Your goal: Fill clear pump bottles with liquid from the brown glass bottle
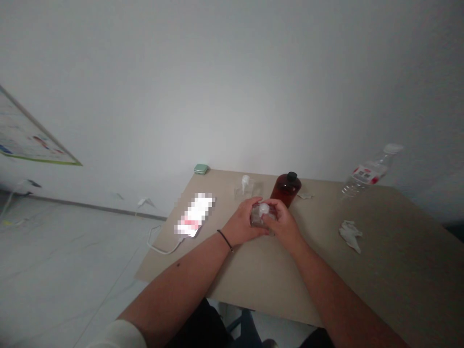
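- Grip of the left hand [241,224] and right hand [287,226], both curled round a squat clear container [256,220] over the middle of the table [261,280], left fingers cupping its left and near sides
- Right thumb rests close by the white round top [264,208], which faces up between the two hands; whether the thumb presses on it cannot be told
- Clear container lies directly between the palms, neither hand clearly nearer, its long axis hard to read from above
- Brown bottle [285,189] stands upright just beyond the right hand, the nearer of the two, its black cap uppermost
- Second clear container [239,191], topped with a white pump, sits farther back and to the left
- Lit phone [195,212] at left; crumpled tissue [350,236] and clear plastic bottle [368,173] at right
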